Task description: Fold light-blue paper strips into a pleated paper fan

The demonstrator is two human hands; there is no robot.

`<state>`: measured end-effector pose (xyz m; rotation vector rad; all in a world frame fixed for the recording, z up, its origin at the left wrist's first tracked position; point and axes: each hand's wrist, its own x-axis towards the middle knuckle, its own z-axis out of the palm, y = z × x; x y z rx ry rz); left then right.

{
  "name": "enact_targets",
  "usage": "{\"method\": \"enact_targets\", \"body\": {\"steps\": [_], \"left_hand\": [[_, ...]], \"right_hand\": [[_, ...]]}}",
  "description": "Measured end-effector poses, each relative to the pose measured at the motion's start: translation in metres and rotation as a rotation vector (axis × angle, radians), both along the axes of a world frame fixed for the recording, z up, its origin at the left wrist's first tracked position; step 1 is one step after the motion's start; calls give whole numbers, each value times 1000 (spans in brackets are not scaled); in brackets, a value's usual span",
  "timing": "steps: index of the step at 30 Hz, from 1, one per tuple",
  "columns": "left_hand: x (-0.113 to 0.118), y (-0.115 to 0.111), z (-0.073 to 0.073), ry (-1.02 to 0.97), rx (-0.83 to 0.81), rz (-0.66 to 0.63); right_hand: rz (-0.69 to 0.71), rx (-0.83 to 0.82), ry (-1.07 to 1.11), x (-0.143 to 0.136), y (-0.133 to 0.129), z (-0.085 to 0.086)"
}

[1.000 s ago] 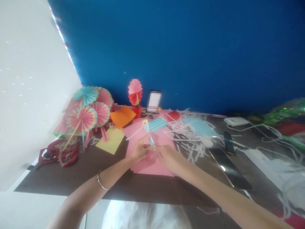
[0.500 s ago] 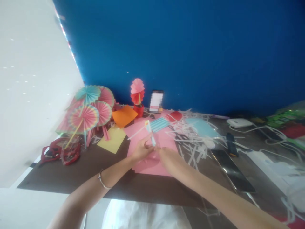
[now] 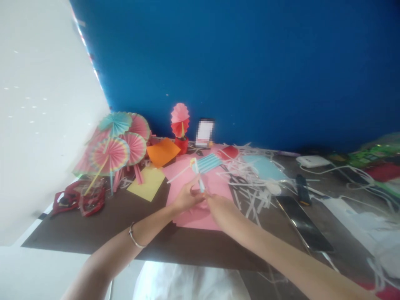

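Observation:
My left hand (image 3: pixel 188 196) is closed, pinching a narrow light-blue and white strip (image 3: pixel 201 183) that looks like folded paper. The strip points away from me and has a yellowish, patterned far end. Close against its near end, my right hand (image 3: pixel 218 207) is closed too; its fingertips are mostly hidden, so I cannot make out what they grip. Both hands are over a stack of pink paper sheets (image 3: pixel 200 218). Just beyond the strip, a blue pleated paper (image 3: pixel 208 163) lies on the pink sheets.
Finished paper fans (image 3: pixel 109 154) stand at left, behind a red mesh-like bundle (image 3: pixel 79 198). Yellow paper (image 3: pixel 147 183) and orange paper (image 3: pixel 164 153) lie nearby. White paper strips (image 3: pixel 250 183) are scattered right of the pink sheets. Further right are a dark phone (image 3: pixel 304 223) and cables (image 3: pixel 359 171).
My fingers have shifted slightly at the near end of the strip, with the right hand a touch to the left. The things on the table look unmoved.

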<state>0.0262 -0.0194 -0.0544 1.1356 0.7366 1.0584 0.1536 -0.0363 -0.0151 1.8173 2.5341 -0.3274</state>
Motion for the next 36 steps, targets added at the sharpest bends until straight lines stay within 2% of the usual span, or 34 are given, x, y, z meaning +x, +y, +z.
{"method": "enact_targets", "body": {"steps": [6, 11, 16, 21, 25, 29, 36], "left_hand": [[1, -1, 0, -236, -86, 33], [4, 0, -3, -280, -115, 245], [1, 8, -9, -297, -131, 418], [0, 18, -16, -417, -175, 500], [-2, 19, -12, -461, -193, 508], [-2, 13, -5, -376, -136, 438], [-3, 4, 7, -253, -81, 369]], "right_hand": [[83, 127, -359, -5, -14, 10], [160, 326, -461, -11, -28, -3], [174, 429, -464, -15, -32, -11], [215, 434, -320, -3, -24, -3], [111, 372, -74, 5, -16, 1], [31, 411, 126, 5, -11, 4], [-14, 509, 258, 6, -7, 2]]}}
